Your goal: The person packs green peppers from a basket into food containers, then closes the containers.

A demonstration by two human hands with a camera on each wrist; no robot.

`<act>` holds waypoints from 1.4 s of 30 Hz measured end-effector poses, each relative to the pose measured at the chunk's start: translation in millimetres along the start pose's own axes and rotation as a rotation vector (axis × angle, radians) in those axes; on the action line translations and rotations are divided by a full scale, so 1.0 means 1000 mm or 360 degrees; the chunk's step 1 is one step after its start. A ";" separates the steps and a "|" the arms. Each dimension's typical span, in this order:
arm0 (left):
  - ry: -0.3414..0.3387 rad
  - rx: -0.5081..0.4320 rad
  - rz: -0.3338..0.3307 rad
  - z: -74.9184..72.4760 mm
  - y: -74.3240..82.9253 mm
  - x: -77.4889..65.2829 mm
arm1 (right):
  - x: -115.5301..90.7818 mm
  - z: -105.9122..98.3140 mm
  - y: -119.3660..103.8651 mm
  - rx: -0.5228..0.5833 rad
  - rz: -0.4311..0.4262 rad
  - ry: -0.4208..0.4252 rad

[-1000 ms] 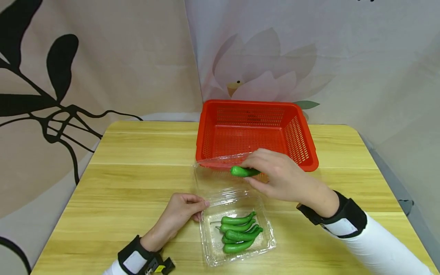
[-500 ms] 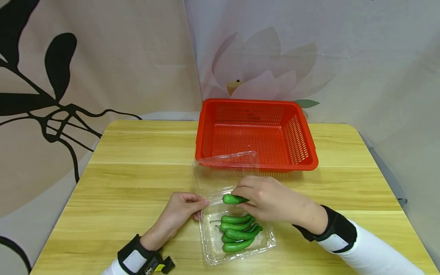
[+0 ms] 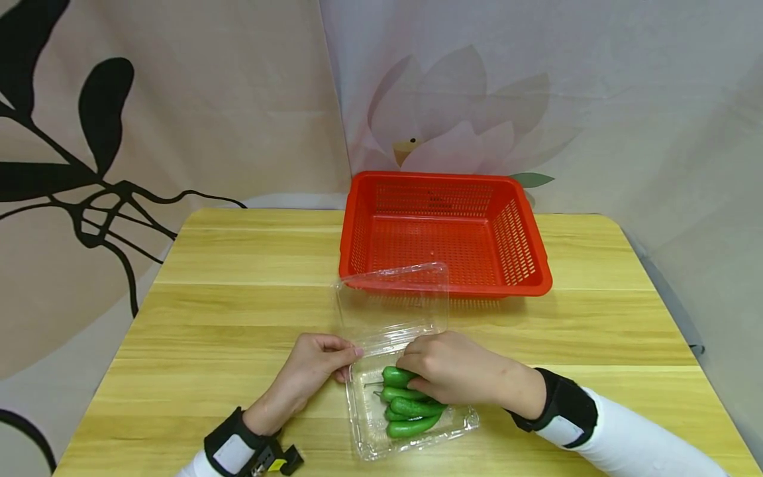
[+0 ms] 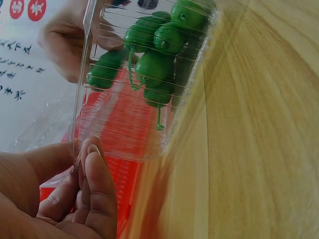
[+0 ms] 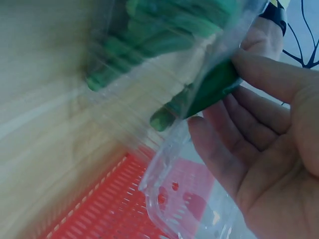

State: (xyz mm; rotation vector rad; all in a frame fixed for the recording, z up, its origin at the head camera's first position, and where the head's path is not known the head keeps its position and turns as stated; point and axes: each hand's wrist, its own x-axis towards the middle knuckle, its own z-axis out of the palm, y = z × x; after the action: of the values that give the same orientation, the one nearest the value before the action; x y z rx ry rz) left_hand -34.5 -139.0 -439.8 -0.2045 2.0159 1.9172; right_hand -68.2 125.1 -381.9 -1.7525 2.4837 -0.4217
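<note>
In the head view, my right hand (image 3: pixel 447 368) is over the back part of a clear plastic clamshell box (image 3: pixel 372 437). Its fingers grip a small, cucumber-shaped green vegetable (image 3: pixel 395 376), whose rounded left end sticks out from under them. Part of this vegetable shows through the clear wall in the right wrist view. Several similar green vegetables (image 3: pixel 414 427) lie side by side in the box, some partly hidden by the hand; thin stems show on some. My left hand (image 3: pixel 316 364) pinches the box's left edge near the hinge, thumb on top.
The box's clear lid (image 3: pixel 387 308) is folded back, overlapping the front rim of a red perforated plastic basket (image 3: pixel 441 291) at the back. All of this stands on a wood-grain table (image 3: pixel 250 265). A printed cloth (image 3: pixel 256 99) hangs behind it.
My right hand has come down and toward me from the basket's front edge to the box, carrying the green vegetable. My left hand has stayed on the box edge.
</note>
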 end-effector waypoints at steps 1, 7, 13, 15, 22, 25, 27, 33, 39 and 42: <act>0.0000 -0.0001 0.0001 0.000 0.000 0.000 | 0.000 0.002 0.000 -0.0003 0.0006 -0.0021; -0.0003 -0.0008 0.0001 0.000 0.000 0.000 | 0.000 0.009 0.001 0.0008 0.0040 -0.0093; -0.0009 -0.0015 0.0001 0.000 -0.001 0.001 | 0.000 0.014 0.002 0.0001 0.0061 -0.0121; -0.0008 -0.0015 0.0000 0.000 -0.001 0.001 | -0.001 0.015 0.002 -0.0007 0.0064 -0.0120; 0.0003 -0.0013 -0.0015 0.001 0.000 0.001 | -0.002 0.015 0.002 -0.0013 0.0068 -0.0108; 0.0006 -0.0010 -0.0017 0.001 0.000 0.001 | -0.004 0.014 0.003 0.0021 0.0063 -0.0062; 0.0007 -0.0005 -0.0015 0.001 0.000 0.001 | -0.005 0.012 0.004 0.0052 0.0053 0.0002; 0.0015 0.0000 -0.0016 0.001 0.000 0.001 | -0.009 0.005 0.012 0.0117 0.0042 0.0319; 0.0016 -0.0004 -0.0013 0.001 -0.002 0.001 | -0.013 -0.006 0.025 0.0065 0.0127 0.0803; 0.0014 -0.0007 -0.0013 0.001 -0.002 0.001 | -0.013 -0.012 0.033 0.0113 0.0185 0.1050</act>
State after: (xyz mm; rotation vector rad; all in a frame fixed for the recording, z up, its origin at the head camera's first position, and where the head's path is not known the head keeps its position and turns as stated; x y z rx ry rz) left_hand -34.7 -137.5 -441.7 -0.2221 2.0137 1.9194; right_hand -96.7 149.3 -379.9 -1.6157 2.9043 -1.2312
